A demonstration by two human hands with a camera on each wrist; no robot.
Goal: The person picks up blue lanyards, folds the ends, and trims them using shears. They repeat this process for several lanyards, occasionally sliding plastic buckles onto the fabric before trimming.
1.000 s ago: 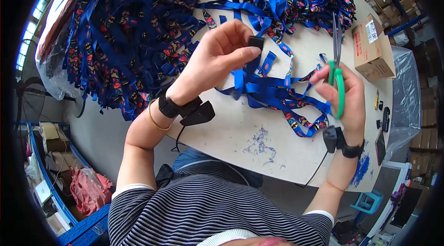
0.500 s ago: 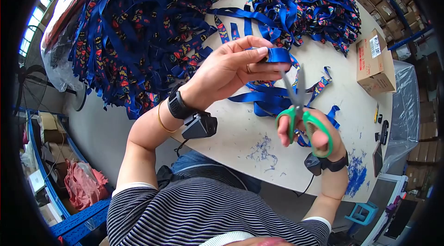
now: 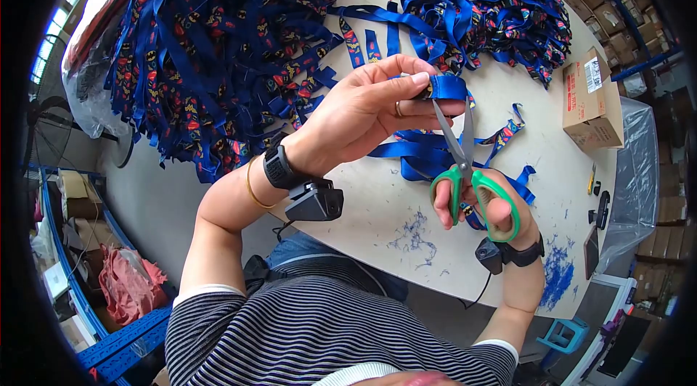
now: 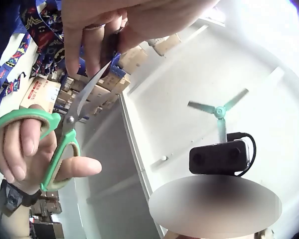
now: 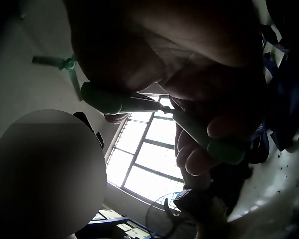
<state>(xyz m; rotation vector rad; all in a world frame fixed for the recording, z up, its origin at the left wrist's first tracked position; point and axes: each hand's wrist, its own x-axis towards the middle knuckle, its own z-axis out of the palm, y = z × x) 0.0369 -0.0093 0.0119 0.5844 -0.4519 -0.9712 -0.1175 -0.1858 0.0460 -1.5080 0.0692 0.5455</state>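
Observation:
My left hand [image 3: 356, 114] pinches a folded end of blue ribbon [image 3: 449, 87] between thumb and fingers, above the table. Scissors with green handles [image 3: 463, 166] are held in my right hand [image 3: 523, 230], fingers and thumb through the loops. Their blades stand apart and point up at the ribbon, with the tips right at its lower edge and by the left fingers. In the left wrist view the blades of the scissors [image 4: 72, 119] reach up to the left hand [image 4: 144, 20]. The right wrist view is dark, with the green handles [image 5: 102, 99] against the palm.
Two big piles of printed blue ribbons, one at left [image 3: 210, 45] and one at back right [image 3: 483, 9], lie on the white table [image 3: 363, 204]. Loose ribbons [image 3: 425, 157] lie beneath the hands. A cardboard box [image 3: 592, 107] stands at right. Blue thread scraps [image 3: 559, 277] dot the front.
My right hand has brought the scissors left to the ribbon, and the blades have spread. My left hand has turned and shifted right with the ribbon. Over the last half second little has moved.

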